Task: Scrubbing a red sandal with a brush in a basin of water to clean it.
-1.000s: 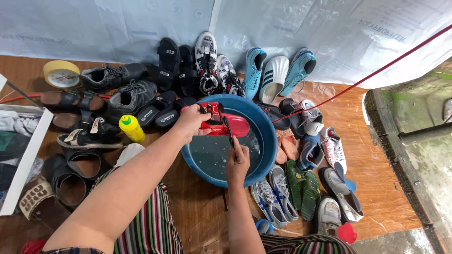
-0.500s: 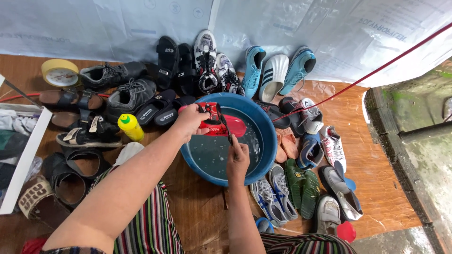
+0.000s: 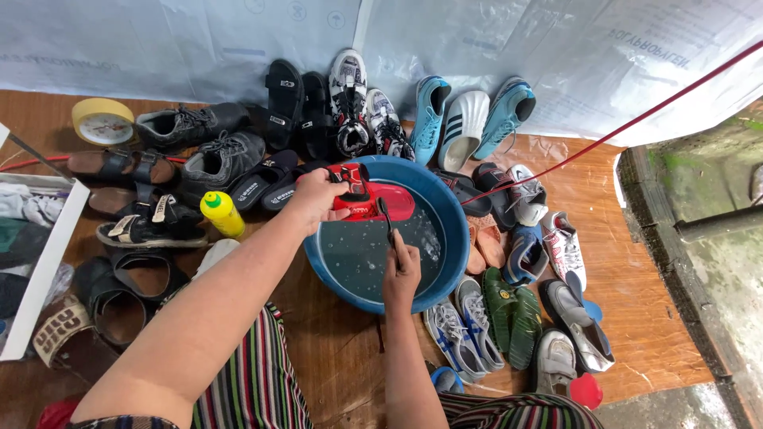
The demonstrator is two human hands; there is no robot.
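Nearest the camera, striped trousers [image 3: 246,389] cover the person's knees on the wooden floor [image 3: 342,349]. Just beyond them, the right hand [image 3: 401,270] reaches over the near rim of a blue basin [image 3: 453,230] of soapy water, its fingers [image 3: 395,245] clamped round the handle of a dark brush [image 3: 385,216] whose head touches a red shoe [image 3: 373,200]. Left of the brush, the left hand [image 3: 316,197] holds that red shoe at its heel end, fingers [image 3: 338,189] closed on its black-strapped upper, so the shoe lies across the far side of the basin, partly in the water. Left of the left hand stands a yellow bottle [image 3: 222,214] with a green cap, upright among dark sandals [image 3: 147,226]. Right of the right hand, outside the basin, lie green clogs [image 3: 513,314] and grey-and-white sneakers [image 3: 469,326], with more trainers beyond them. Farther off, past the basin, black sandals, patterned sneakers [image 3: 350,99], blue shoes [image 3: 509,107] and a white clog [image 3: 463,127] lean against a white plastic sheet [image 3: 159,40]. A red cord [image 3: 636,121] runs from near the basin up to the right. Far left sits a roll of yellow tape [image 3: 102,121].
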